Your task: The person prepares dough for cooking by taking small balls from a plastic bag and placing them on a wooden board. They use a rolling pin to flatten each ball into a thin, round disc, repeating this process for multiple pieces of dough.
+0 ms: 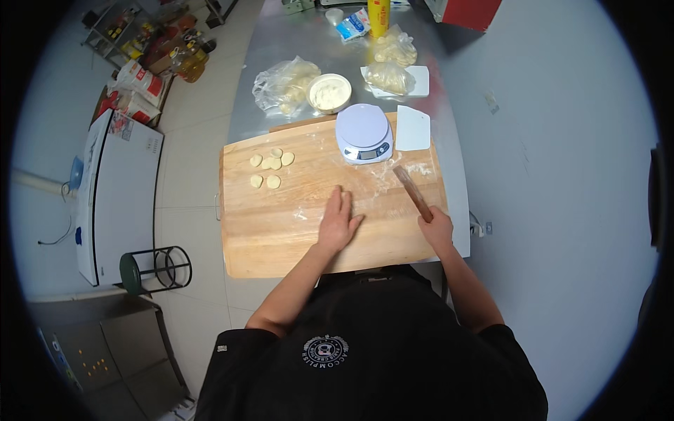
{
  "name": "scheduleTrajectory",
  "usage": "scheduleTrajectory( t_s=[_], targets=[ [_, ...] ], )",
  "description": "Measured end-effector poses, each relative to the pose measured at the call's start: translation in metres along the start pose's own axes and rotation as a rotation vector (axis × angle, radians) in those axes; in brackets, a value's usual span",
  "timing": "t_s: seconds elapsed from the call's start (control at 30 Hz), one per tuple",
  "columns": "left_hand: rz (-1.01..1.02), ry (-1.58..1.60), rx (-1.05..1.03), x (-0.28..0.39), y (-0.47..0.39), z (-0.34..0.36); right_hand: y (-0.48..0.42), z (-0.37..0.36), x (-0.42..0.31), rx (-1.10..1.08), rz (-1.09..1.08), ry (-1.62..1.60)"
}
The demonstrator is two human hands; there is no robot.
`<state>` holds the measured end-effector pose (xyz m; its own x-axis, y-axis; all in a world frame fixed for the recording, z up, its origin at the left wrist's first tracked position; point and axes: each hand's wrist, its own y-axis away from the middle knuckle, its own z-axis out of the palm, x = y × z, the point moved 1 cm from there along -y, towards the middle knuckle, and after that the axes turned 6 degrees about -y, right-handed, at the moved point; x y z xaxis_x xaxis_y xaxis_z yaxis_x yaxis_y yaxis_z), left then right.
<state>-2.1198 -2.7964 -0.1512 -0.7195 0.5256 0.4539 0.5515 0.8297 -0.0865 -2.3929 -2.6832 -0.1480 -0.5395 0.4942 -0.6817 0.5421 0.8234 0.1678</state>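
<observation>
My left hand (pixel 337 226) lies palm down on a floured wooden board (pixel 274 231), its fingers stretched forward and the thumb apart. Whether anything sits under the palm is hidden. At the right side of the board, my right hand (pixel 437 230) grips one end of a small wooden rolling pin (pixel 412 190), whose floury far end points forward and left. Several small round dough pieces (pixel 274 182) rest on the board's left part, some of them touching or overlapping. Beyond my hands, a white digital kitchen scale (pixel 363 129) stands at the board's back edge with a bare platform.
A white dough scraper (pixel 413 129) lies right of the scale. Behind the board are a bowl of flour (pixel 330 93), bagged dough (pixel 292 84), another dough bag (pixel 389 78) and a yellow roll (pixel 379 18) on the steel table (pixel 337 47). A stool (pixel 131 273) stands left; a wall (pixel 537 200) rises right.
</observation>
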Motion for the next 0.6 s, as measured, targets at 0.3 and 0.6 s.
scheduleTrajectory(
  t_s=[0.3,0.6],
  targets=[
    [-0.21,0.123,0.278,-0.024,-0.049,-0.027,-0.01,0.002,0.008,-0.032,-0.082,-0.011],
    [-0.02,-0.087,0.294,-0.095,-0.25,-0.072,-0.011,-0.006,-0.003,0.018,-0.032,0.002]
  ],
)
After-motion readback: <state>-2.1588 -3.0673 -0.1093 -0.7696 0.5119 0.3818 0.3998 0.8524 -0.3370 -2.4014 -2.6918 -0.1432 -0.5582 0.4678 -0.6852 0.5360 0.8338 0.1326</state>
